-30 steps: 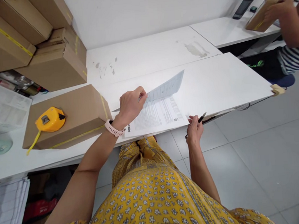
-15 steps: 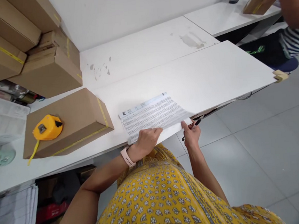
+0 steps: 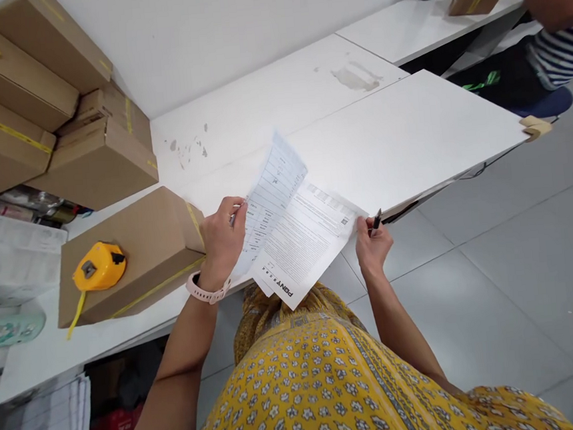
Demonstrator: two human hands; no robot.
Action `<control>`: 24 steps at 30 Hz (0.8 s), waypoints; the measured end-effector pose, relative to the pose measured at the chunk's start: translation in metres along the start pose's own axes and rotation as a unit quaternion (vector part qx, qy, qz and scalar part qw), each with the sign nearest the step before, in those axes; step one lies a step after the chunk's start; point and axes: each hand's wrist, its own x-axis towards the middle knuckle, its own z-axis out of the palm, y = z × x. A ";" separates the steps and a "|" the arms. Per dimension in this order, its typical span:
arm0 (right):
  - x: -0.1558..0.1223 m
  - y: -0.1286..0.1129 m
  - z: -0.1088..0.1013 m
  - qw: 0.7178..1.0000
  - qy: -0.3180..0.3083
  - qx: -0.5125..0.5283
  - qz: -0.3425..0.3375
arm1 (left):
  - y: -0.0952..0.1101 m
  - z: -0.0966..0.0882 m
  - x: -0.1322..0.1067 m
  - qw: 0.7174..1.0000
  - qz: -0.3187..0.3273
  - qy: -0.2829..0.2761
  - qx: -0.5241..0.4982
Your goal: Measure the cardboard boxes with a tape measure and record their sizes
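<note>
My left hand (image 3: 222, 237) pinches the left edge of a printed sheet (image 3: 271, 199) and lifts it off a second printed sheet (image 3: 305, 243), which hangs over the white table's (image 3: 410, 137) front edge. My right hand (image 3: 372, 246) is closed on a black pen (image 3: 376, 221) and also holds the right edge of the lower sheet. A pink watch sits on my left wrist.
A flat cardboard box (image 3: 138, 244) with a yellow tape measure (image 3: 98, 266) on it lies left of the papers. More cardboard boxes (image 3: 30, 97) are stacked at the back left. Another person (image 3: 544, 12) holds a box at the top right. Paper stacks (image 3: 9, 256) lie at the far left.
The papers were lying flat near the table edge half a second ago. Now my left hand has moved up and left, lifting one sheet, and the lower sheet has turned.
</note>
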 end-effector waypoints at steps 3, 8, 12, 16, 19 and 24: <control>0.000 -0.008 0.002 0.998 -0.015 0.057 0.036 | 0.003 -0.003 0.000 1.000 0.008 0.013 -0.002; -0.014 -0.013 0.008 0.976 -0.195 0.067 0.067 | 0.028 0.005 -0.025 0.990 0.129 0.022 -0.049; -0.027 -0.016 0.016 0.962 -0.218 0.122 0.107 | 0.063 0.024 -0.068 0.967 0.226 -0.074 -0.091; -0.024 -0.031 0.014 0.938 -0.190 0.256 0.137 | 0.085 0.014 -0.080 0.934 0.257 -0.154 -0.196; -0.006 -0.046 0.003 0.925 -0.198 0.289 0.149 | 0.079 -0.020 -0.071 0.919 0.240 -0.114 -0.292; 0.037 -0.070 -0.013 0.929 -0.248 0.248 0.120 | 0.035 -0.064 -0.089 0.928 0.028 0.147 -0.340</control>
